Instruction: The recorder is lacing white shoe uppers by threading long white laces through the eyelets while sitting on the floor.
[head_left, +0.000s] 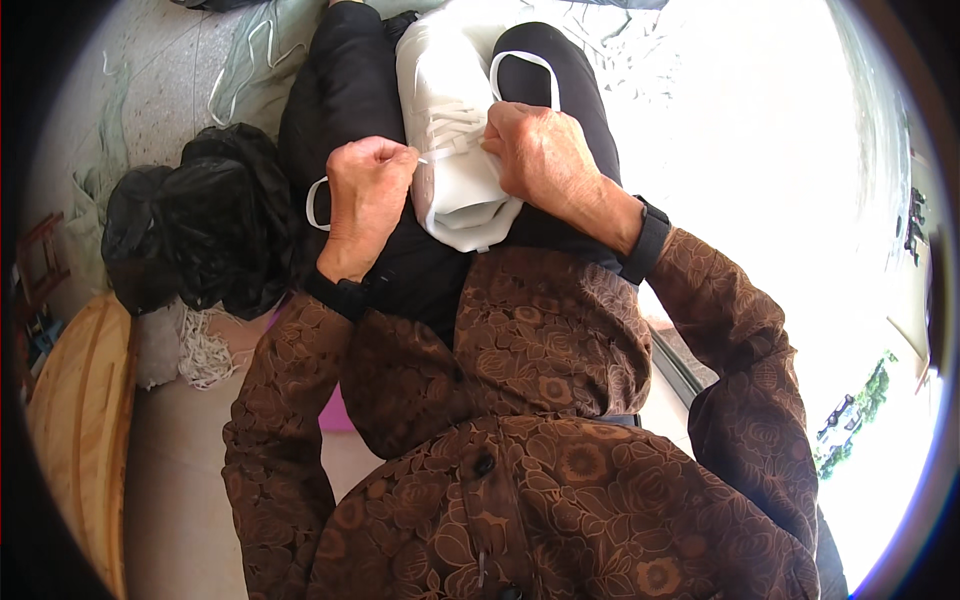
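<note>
A white lace-up sneaker (430,75) rests on my lap between my black-clad thighs, toe pointing away and its opening toward me. White lacing crosses its tongue. My left hand (368,190) is pinched at the shoe's left edge on a white shoelace (312,205), which loops out past the wrist. On the right side, my right hand (545,150) is closed around the other end, and that lace arcs above the knuckles in a wide loop. The fingertips of the right hand are partly hidden behind its knuckles.
A crumpled black plastic bag (200,225) lies to my left. Below it are a bundle of pale laces (205,352) and a curved wooden surface (85,440). More white laces (635,60) lie scattered at the far right, where glare washes out the floor.
</note>
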